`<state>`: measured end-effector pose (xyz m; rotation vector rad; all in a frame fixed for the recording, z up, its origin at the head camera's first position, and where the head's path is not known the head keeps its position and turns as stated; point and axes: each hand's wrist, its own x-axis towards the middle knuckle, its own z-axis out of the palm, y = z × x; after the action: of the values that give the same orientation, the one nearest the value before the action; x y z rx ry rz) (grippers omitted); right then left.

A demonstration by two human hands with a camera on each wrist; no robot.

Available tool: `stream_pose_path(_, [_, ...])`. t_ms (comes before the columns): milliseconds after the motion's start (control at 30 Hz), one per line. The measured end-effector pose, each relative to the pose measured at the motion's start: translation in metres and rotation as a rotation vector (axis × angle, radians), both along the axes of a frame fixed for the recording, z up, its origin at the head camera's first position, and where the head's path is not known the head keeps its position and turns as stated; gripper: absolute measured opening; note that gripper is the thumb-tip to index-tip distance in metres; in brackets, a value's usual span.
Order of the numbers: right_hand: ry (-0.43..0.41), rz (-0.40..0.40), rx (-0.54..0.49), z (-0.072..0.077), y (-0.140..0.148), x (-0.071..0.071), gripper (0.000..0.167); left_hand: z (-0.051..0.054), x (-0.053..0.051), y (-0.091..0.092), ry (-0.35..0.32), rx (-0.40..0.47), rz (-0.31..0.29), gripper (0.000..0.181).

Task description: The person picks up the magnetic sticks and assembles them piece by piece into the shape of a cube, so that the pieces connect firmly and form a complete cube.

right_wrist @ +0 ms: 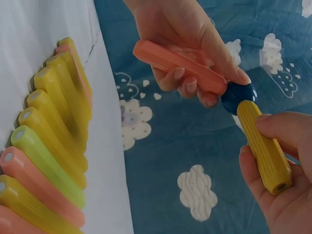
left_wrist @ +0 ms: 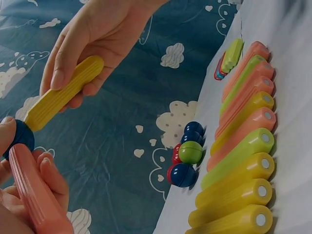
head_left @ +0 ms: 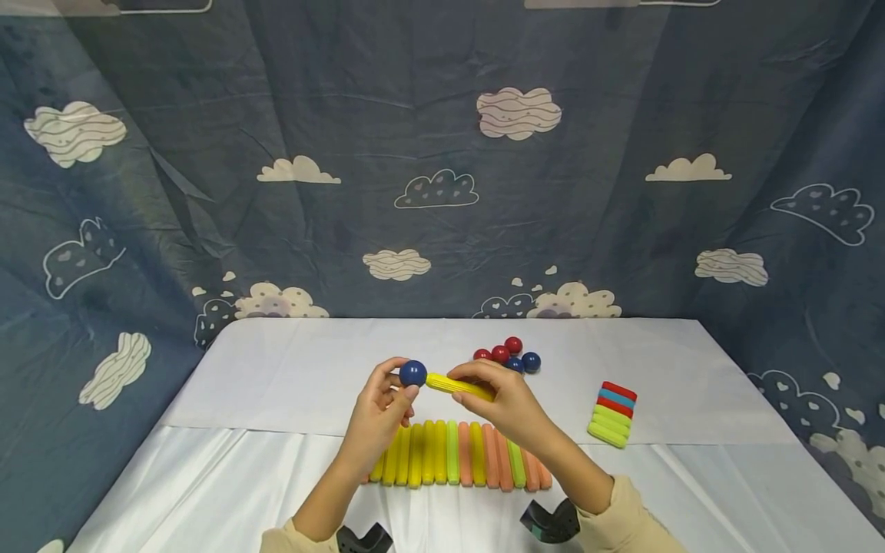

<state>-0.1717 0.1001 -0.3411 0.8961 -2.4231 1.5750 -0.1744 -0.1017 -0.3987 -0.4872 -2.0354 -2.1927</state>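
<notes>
My left hand (head_left: 376, 411) pinches a dark blue ball (head_left: 413, 373) above the table. An orange stick (right_wrist: 180, 67) lies along that hand's fingers, one end touching the ball; both wrist views show it. Between the thumb and fingers of my right hand (head_left: 508, 403) is a yellow stick (head_left: 442, 382), its tip against the ball. Below both hands lies a row of yellow, green and orange sticks (head_left: 429, 453). In the left wrist view the right hand (left_wrist: 97, 44) holds the yellow stick (left_wrist: 63, 92) from above.
Behind my right hand sit several red balls (head_left: 513, 345) and blue balls (head_left: 531, 362), with a green ball (left_wrist: 190, 152) visible in the left wrist view. A group of short red, blue and green sticks (head_left: 611, 415) lies at the right. Patterned dark cloth (head_left: 442, 230) hangs behind the white table (head_left: 276, 369).
</notes>
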Motion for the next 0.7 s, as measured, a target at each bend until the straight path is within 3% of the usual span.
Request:
stream_pose_path(133, [-0.004, -0.016, 0.021, 0.002, -0.001, 0.001, 0.025, 0.000, 0.001, 0.001, -0.023, 0.011, -0.009, 0.040])
stream_pose_path(400, [-0.045, -0.056, -0.019, -0.034, 0.013, -0.022, 0.025, 0.001, -0.001, 0.002, 0.003, 0.064, -0.029, 0.041])
stream_pose_path(567, [-0.043, -0.043, -0.068, -0.037, 0.014, -0.023, 0.023, 0.005, -0.002, 0.001, -0.077, 0.075, -0.103, 0.042])
stream_pose_path(700, [-0.052, -0.031, -0.076, -0.032, 0.011, -0.020, 0.022, 0.010, -0.006, 0.002, -0.155, 0.004, -0.126, 0.043])
